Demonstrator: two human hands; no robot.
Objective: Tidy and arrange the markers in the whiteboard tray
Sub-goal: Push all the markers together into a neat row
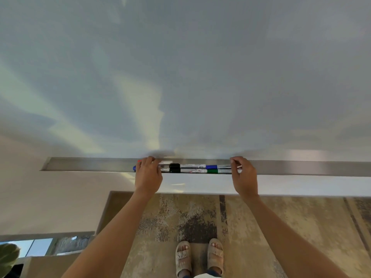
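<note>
A long metal whiteboard tray (90,164) runs across the view below the whiteboard (180,77). Several markers lie lengthwise in it, packed in rows: two with black caps (174,168), one with a blue cap (211,167) and one with a green cap (212,171). A blue end (134,168) and a red end (139,161) stick out at the left. My left hand (148,174) covers the left end of the group, fingers curled on the markers. My right hand (244,175) pinches the right ends of the markers with thumb and fingers.
The tray stretches on bare to the left and far to the right (301,167). Below are a patterned rug (261,227) and my feet in sandals (198,255). A plant leaf (8,255) shows at the bottom left.
</note>
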